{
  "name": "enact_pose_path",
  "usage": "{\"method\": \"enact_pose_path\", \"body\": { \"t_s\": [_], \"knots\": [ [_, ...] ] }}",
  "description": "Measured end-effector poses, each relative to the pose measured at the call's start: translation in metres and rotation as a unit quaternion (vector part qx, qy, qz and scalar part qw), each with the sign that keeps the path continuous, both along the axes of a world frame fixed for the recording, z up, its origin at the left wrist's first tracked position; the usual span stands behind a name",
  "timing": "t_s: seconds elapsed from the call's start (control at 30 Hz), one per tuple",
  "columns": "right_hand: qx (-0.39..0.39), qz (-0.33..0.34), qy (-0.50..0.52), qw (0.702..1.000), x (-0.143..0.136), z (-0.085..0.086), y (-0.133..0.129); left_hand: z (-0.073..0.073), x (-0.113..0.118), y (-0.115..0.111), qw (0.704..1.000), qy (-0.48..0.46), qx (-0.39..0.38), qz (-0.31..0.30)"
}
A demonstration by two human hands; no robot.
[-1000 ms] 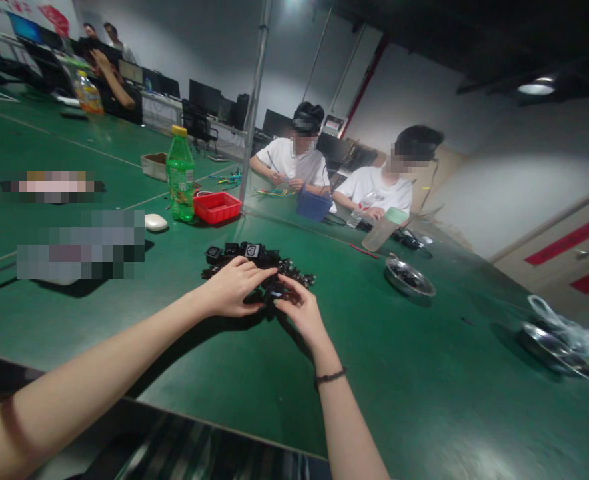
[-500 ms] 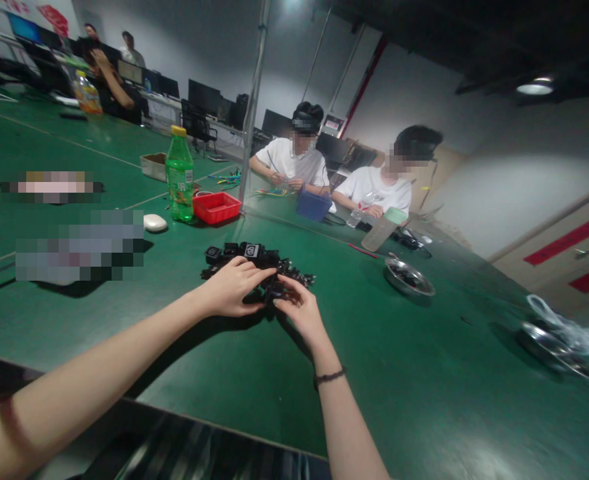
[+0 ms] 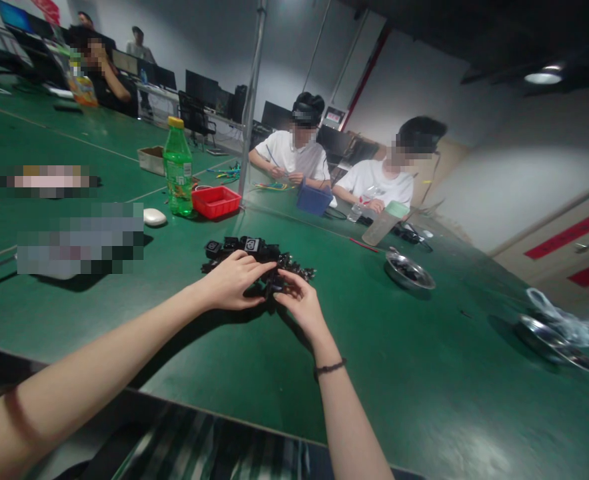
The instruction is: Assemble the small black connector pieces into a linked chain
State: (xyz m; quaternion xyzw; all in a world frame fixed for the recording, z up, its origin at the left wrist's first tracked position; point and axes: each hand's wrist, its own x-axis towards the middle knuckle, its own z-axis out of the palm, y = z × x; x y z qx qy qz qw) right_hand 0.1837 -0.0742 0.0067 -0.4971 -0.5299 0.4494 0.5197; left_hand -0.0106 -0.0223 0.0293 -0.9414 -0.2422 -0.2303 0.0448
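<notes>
A pile of small black parts (image 3: 258, 247) lies on the green table (image 3: 254, 373) in front of me. My left hand (image 3: 237, 280) reaches over the near side of the pile, its fingers around a dark piece. Facing it, my right hand (image 3: 299, 297) has its thumb and fingers closed on the same dark piece (image 3: 274, 283) at the pile's near edge. The fingers hide much of that piece, and its exact shape is unclear.
Behind the pile stand a green bottle (image 3: 178, 170), a red tray (image 3: 217, 202) and a white mouse (image 3: 154, 217). To the right are a metal bowl (image 3: 408, 270), a tilted cup (image 3: 384, 225) and another metal dish (image 3: 554, 343). Two people in white shirts sit across the table.
The whole view has shifted slightly. Both hands stay at the dark piece, with hardly any visible movement.
</notes>
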Motion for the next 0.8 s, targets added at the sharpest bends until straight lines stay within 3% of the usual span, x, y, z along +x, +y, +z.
{"method": "enact_pose_path", "body": {
  "t_s": [0.8],
  "knots": [
    [0.001,0.0,0.004,1.0,-0.0008,0.0009,-0.0005,-0.0015,-0.0004,0.0018,1.0,0.012,-0.003,0.002]
  ]
}}
